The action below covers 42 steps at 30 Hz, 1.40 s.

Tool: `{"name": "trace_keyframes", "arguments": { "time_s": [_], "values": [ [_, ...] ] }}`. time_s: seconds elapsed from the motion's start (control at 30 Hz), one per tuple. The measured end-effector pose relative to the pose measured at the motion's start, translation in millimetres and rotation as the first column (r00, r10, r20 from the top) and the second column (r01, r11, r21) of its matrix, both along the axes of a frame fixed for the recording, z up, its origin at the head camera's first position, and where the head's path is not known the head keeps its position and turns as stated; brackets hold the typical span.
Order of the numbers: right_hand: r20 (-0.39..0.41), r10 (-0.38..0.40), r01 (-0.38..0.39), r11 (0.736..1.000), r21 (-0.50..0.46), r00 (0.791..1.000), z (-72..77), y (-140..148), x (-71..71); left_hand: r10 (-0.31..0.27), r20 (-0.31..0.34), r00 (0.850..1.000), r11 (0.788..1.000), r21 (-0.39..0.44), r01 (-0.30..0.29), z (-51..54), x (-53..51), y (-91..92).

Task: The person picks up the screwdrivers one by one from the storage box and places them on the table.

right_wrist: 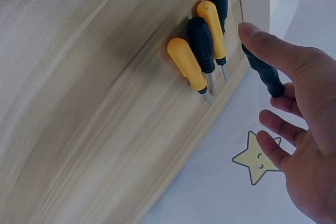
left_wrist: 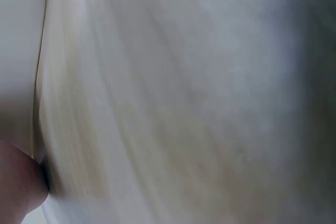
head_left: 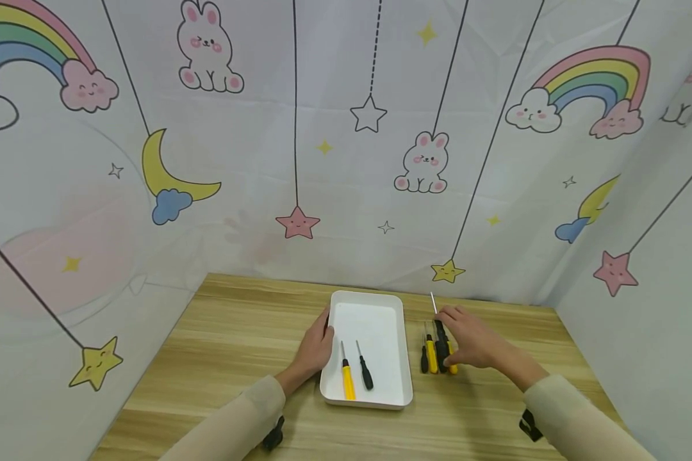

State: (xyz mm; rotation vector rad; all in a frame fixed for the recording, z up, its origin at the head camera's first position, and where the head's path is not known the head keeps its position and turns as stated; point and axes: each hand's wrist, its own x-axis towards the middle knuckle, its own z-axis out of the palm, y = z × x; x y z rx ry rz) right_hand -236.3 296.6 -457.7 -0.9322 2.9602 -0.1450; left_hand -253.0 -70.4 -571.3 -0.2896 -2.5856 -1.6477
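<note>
A white tray (head_left: 366,314) sits on the wooden table, with a yellow screwdriver (head_left: 348,381) and a black screwdriver (head_left: 366,374) lying inside it. My left hand (head_left: 314,346) rests along the tray's left side with its fingers fairly straight; in the left wrist view only a blurred bit of it shows. To the right of the tray, my right hand (right_wrist: 310,98) pinches another black screwdriver (right_wrist: 264,74) by its handle, between thumb and a finger, while the other fingers stay loose. Beside and below that hand lie several yellow and black screwdrivers (right_wrist: 200,43) in a row, handles toward me.
The wooden table (head_left: 230,339) ends at the back against a white cloth (head_left: 346,166) printed with stars, rabbits and rainbows. More of the cloth hangs at both sides. The tray wall stands close to the row's left.
</note>
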Motion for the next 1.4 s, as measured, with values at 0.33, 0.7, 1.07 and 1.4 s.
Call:
{"name": "trace_keyframes", "arguments": {
  "time_s": [0.33, 0.7, 1.07, 1.4],
  "values": [
    [-0.009, 0.007, -0.007, 1.000, -0.008, 1.000, -4.7, 10.3, -0.2, 0.000, -0.006, 1.000, 1.000, -0.002, 0.000, 0.4, 0.9, 0.5],
    [-0.009, -0.006, 0.006, 1.000, 0.027, 1.000, -3.5, 16.4, 0.7, 0.001, -0.002, 1.000, 1.000, 0.006, -0.001, 0.5, 1.5, 0.8],
    [-0.018, -0.023, 0.024, 0.998, 0.053, 1.000, -11.2, 26.1, -1.3, 0.003, -0.012, 1.000, 1.000, 0.012, -0.003, 0.6, 1.2, 1.1],
    [-0.009, -0.040, 0.041, 0.997, 0.062, 0.999, -11.2, 29.2, -2.4, 0.002, -0.011, 1.000, 1.000, 0.014, -0.002, -0.4, 0.7, 1.1]
  ]
}}
